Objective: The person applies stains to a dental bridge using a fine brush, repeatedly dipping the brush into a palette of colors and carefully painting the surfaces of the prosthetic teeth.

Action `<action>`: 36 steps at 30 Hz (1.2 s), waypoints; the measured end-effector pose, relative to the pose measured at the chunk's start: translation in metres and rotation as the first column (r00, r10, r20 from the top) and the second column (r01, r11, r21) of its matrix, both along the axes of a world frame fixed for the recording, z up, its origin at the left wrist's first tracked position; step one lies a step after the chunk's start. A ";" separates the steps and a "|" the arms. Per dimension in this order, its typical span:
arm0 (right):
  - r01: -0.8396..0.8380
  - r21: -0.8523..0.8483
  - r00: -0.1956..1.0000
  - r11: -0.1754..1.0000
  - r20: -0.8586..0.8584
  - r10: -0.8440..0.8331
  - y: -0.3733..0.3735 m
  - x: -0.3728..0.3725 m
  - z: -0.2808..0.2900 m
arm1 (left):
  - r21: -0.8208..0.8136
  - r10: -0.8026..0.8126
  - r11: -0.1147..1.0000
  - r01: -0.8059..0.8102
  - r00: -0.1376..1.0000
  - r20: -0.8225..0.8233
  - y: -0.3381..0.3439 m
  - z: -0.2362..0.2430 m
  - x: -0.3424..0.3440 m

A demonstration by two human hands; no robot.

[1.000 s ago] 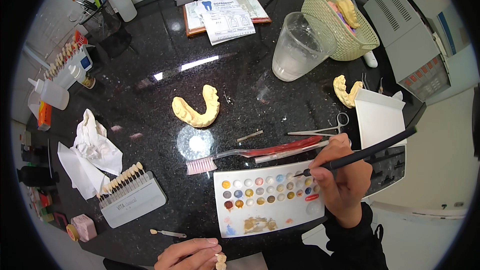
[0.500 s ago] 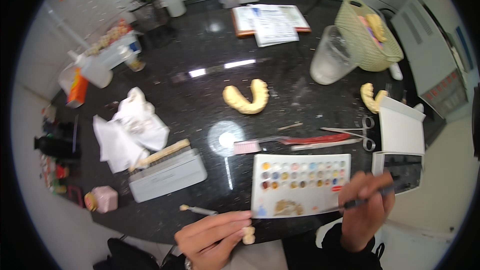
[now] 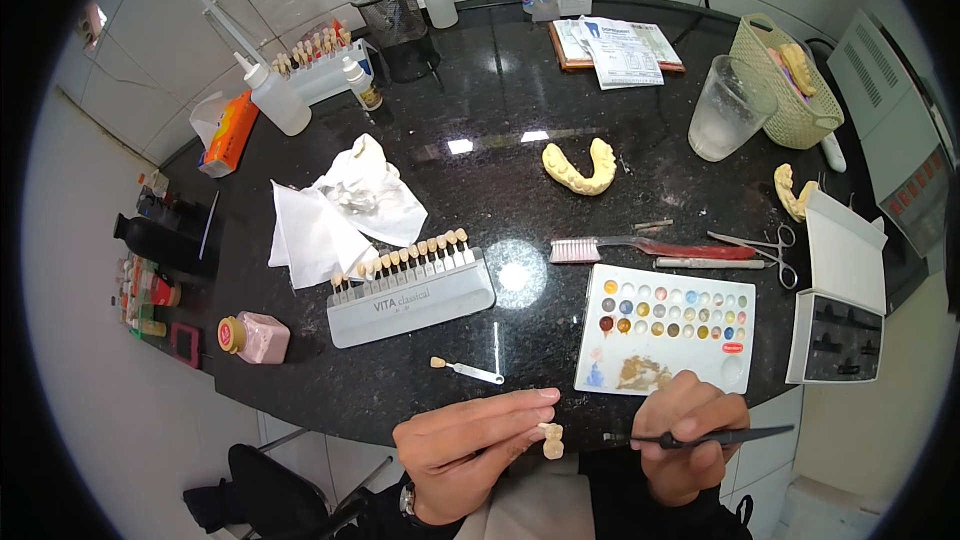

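Note:
My left hand [image 3: 470,455] pinches a small tooth-coloured dental crown piece [image 3: 553,442] between thumb and fingers, in front of the table's near edge. My right hand [image 3: 690,430] grips a slim black-handled brush [image 3: 750,434], its tip pointing left toward the crown, with a gap between them. Just beyond my right hand lies a white palette [image 3: 590,345] with rows of coloured paint wells and a brownish smear. A single shade tab [image 3: 472,372] rests beyond my left hand. Farther left stands a grey tooth shade guide [image 3: 410,310] with a row of tooth tabs.
Behind the palette lie a red toothbrush [image 3: 690,249] and scissor-like forceps [image 3: 785,255]. A yellow dental arch model [image 3: 582,180] sits mid-table. White tissues [image 3: 345,200] and a pink jar [image 3: 265,338] are left; a plastic cup [image 3: 715,130], a basket [image 3: 810,125] and an open white box [image 3: 840,250] are right.
The view has shifted, so the tabletop things appear farther right. My right hand has moved from the palette's right side to its near edge, bringing the brush closer to the crown.

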State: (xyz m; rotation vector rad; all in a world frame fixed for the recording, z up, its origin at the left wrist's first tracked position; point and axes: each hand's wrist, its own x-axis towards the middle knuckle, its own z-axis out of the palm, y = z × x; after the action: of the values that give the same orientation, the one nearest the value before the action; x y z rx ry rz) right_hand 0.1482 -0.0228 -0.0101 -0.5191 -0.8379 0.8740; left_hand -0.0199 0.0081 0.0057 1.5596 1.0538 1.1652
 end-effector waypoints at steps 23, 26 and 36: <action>0.136 -0.015 0.844 0.991 0.525 -0.108 0.002 0.009 0.002 | 0.256 0.010 0.965 0.057 0.967 -0.253 0.005 -0.006 -0.001; 0.128 -0.004 0.841 0.992 0.531 -0.106 0.003 0.008 0.001 | 0.265 0.012 0.963 0.055 0.970 -0.244 0.005 -0.007 -0.001; 0.123 -0.012 0.866 0.992 0.490 -0.102 0.004 0.007 0.000 | 0.276 0.007 0.959 0.064 0.968 -0.251 0.005 -0.008 -0.001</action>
State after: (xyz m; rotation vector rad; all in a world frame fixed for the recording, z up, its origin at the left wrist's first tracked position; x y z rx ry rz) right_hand 0.1553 -0.0186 -0.0098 -0.8406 -1.2397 0.6576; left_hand -0.0213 0.0128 -0.0022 1.9814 1.0549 1.1583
